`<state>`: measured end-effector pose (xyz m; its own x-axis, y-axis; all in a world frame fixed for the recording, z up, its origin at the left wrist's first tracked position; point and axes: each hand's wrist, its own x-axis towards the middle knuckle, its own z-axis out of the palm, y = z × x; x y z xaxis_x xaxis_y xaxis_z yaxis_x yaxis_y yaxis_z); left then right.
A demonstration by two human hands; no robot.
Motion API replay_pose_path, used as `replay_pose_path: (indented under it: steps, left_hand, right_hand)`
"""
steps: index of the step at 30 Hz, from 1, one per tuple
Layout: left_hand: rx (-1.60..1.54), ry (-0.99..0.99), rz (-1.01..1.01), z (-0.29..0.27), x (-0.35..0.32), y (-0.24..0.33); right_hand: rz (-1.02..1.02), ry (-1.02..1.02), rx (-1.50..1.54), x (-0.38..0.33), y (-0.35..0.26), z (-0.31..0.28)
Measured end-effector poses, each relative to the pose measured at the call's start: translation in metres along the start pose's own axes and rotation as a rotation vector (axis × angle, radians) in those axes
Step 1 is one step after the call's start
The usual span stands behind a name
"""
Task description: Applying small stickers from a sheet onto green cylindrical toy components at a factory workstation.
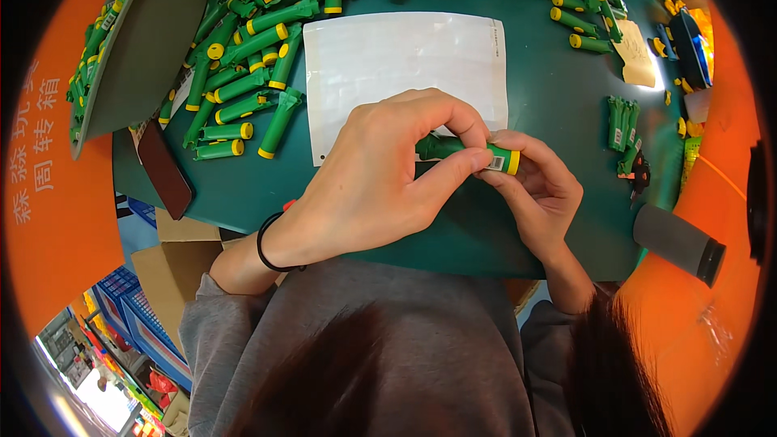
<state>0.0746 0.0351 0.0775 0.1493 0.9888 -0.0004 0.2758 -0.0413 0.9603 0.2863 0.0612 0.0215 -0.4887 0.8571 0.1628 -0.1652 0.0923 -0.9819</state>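
Green toy tube [463, 150], yellow-capped: gripped between both hands just below the clear plastic bag [402, 69]; left hand [380, 178] closed round its shaft, right hand [541, 186] pinching the labelled cap end

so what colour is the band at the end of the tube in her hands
Yellow; the tube itself is green, seen in the head view.
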Motion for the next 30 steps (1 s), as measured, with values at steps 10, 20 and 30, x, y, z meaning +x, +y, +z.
replay_pose_path:
  steps: [10, 20, 30]
  left_hand:
    - [0.081, -0.022, -0.006, -0.0014, 0.0009, -0.0002]
    - [0.077, 0.014, -0.018, 0.0024, -0.0021, -0.0007]
    - [0.059, 0.034, -0.021, 0.0063, 0.0004, -0.0022]
  right_hand:
    - [0.031, -0.017, -0.004, -0.0004, -0.0018, -0.0003]
    - [0.022, -0.042, 0.068, -0.0013, 0.0023, -0.0007]
    - [0.039, -0.036, 0.063, -0.0024, 0.0024, -0.0044]
